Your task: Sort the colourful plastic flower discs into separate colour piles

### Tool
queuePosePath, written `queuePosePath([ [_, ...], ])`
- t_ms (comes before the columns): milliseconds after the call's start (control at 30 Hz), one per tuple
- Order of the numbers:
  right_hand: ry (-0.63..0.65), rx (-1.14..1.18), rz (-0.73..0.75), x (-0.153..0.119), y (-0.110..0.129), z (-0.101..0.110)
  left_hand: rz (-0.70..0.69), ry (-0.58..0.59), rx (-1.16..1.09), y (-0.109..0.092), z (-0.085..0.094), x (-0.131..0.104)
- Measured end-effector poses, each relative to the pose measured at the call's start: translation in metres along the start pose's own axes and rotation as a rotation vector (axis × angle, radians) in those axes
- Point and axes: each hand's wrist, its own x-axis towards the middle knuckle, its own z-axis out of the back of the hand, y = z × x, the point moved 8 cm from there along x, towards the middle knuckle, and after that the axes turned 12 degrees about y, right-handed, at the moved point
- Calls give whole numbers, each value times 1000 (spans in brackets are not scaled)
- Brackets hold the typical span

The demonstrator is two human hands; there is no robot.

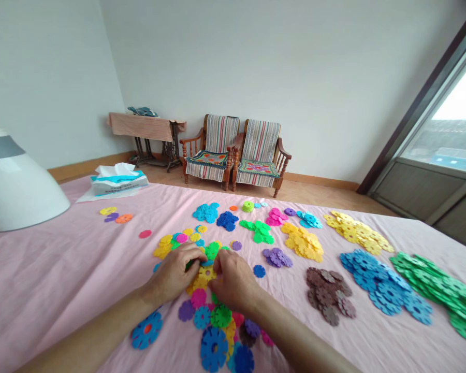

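Left hand and right hand curl over mixed notched discs, hiding some; can't tell grip. Green disc pile sits near pink cloth's right edge, tissue pack far left.

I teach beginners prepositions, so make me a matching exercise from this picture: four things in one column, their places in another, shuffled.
Things
1. Tissue box
2. Brown disc pile
3. Two armchairs
4. Right hand

Places
A. In front of the back wall
B. Among the mixed discs, close to the left hand
C. Near the large white object
D. Just left of the large blue disc pile

Pairs: 1-C, 2-D, 3-A, 4-B
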Motion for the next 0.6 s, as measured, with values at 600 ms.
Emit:
queuePosePath([
  [600,-62,-130,97,-8,17,5,5,-1,-85,5,1,0],
])
